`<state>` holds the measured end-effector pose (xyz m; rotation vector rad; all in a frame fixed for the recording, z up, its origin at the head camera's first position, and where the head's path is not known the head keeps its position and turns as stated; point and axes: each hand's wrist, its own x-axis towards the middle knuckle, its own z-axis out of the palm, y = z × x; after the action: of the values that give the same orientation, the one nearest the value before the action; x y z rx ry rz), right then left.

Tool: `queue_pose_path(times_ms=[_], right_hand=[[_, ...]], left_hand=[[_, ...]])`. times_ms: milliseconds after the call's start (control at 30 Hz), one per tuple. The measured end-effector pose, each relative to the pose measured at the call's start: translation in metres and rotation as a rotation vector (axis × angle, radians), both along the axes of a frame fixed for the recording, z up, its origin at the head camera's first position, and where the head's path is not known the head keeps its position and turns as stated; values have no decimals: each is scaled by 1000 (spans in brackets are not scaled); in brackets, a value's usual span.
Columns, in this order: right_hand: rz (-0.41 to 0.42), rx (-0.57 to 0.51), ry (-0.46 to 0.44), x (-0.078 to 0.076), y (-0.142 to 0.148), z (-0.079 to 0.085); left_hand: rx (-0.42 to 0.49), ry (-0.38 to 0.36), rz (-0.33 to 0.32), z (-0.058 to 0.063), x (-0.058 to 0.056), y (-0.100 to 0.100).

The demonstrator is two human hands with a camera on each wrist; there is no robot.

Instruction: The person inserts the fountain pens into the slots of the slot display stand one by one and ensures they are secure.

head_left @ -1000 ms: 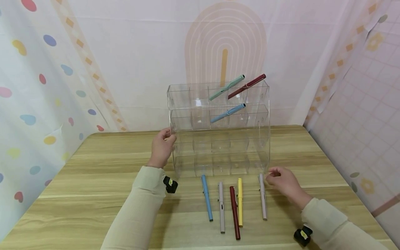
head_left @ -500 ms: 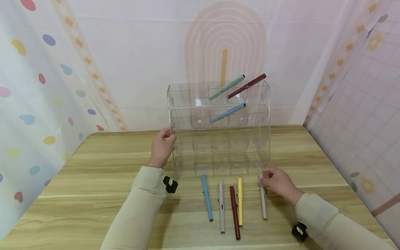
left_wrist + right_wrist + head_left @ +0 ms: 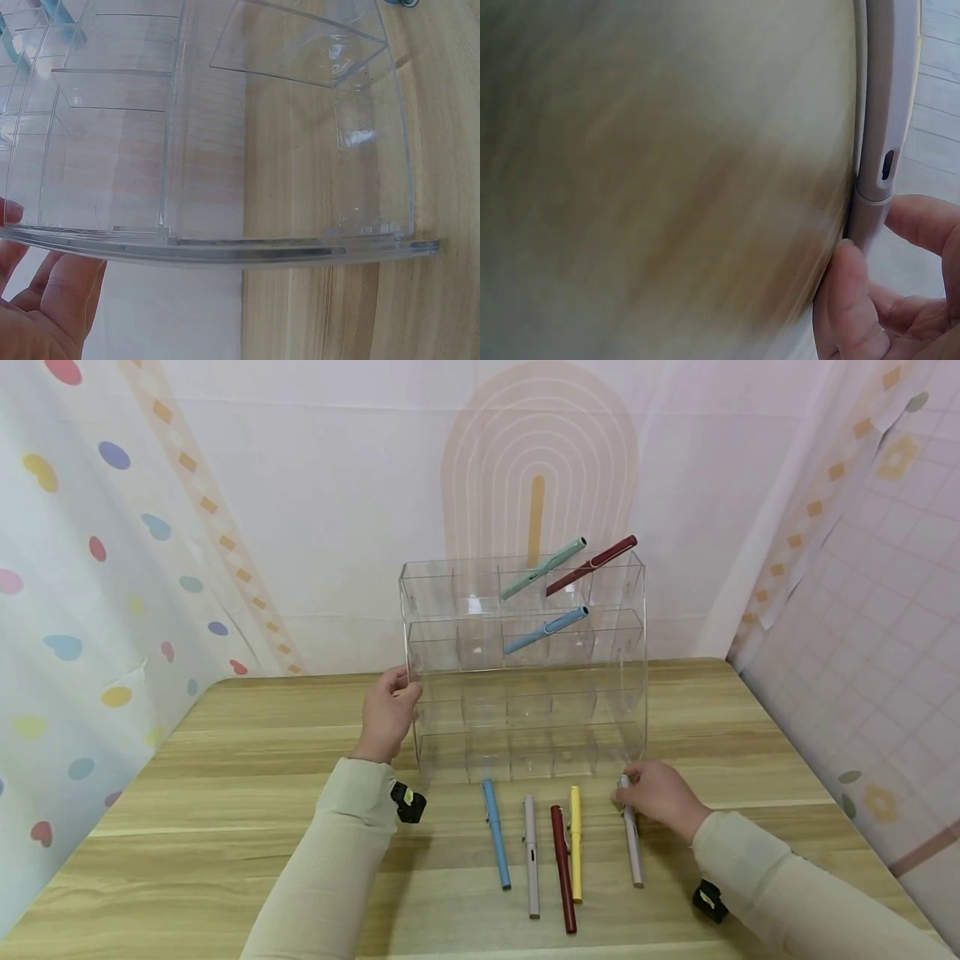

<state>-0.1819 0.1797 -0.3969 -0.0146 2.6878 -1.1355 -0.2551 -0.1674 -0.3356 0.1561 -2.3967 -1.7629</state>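
My left hand (image 3: pixel 386 718) grips the left side panel of a clear acrylic pen rack (image 3: pixel 225 251), thumb on one face and fingers on the other. By the rack's lower right corner, my right hand (image 3: pixel 663 793) pinches the upper end of a pale lilac pen (image 3: pixel 633 856) lying on the table. In the right wrist view the thumb and a finger (image 3: pixel 922 221) close on either side of that pen. Slanting in the rack's upper tiers are a green pen (image 3: pixel 543 568), a dark red pen (image 3: pixel 592 566) and a light blue pen (image 3: pixel 545 631).
On the wooden table (image 3: pixel 247 793), in front of the rack, lie a blue pen (image 3: pixel 496 835), a greyish lilac pen (image 3: pixel 532 860), a dark red pen (image 3: pixel 564 868) and a yellow pen (image 3: pixel 576 847). A patterned curtain (image 3: pixel 337 510) hangs behind.
My right hand has moved left from beside the lilac pen and now pinches its upper end. The left hand has stayed on the rack's side.
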Motion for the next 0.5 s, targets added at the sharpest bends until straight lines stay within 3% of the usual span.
queue_pose_path(times_ms=[500], right_hand=[[-19, -9, 4, -1, 0, -2]], left_hand=[[14, -3, -8, 0, 0, -1]])
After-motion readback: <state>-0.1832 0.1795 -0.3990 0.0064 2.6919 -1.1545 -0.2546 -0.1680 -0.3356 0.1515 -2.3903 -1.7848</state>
